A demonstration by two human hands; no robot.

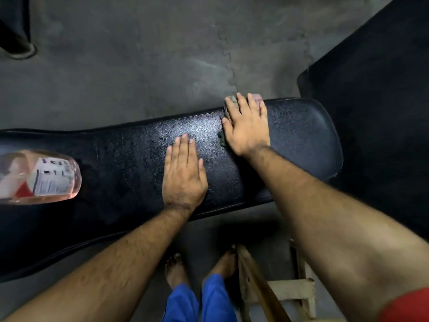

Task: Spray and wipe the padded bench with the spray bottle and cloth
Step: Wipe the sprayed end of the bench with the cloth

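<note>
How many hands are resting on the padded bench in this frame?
2. The left hand lies flat mid-bench; the right hand presses the cloth near the far edge of the bench.

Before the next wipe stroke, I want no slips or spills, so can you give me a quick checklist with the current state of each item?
1. Cloth under the right hand: ok, the palm is pressed flat over it and only its edges show.
2. Left hand bracing: ok, flat on the padded bench.
3. Spray bottle out of the wiping path: ok, it lies on its side at the bench's far left, apart from both hands.
4. Bottle closed and not leaking: cannot tell, its nozzle is out of frame.
5. Surface wetted: ok, a sheen shows between the hands.
</note>
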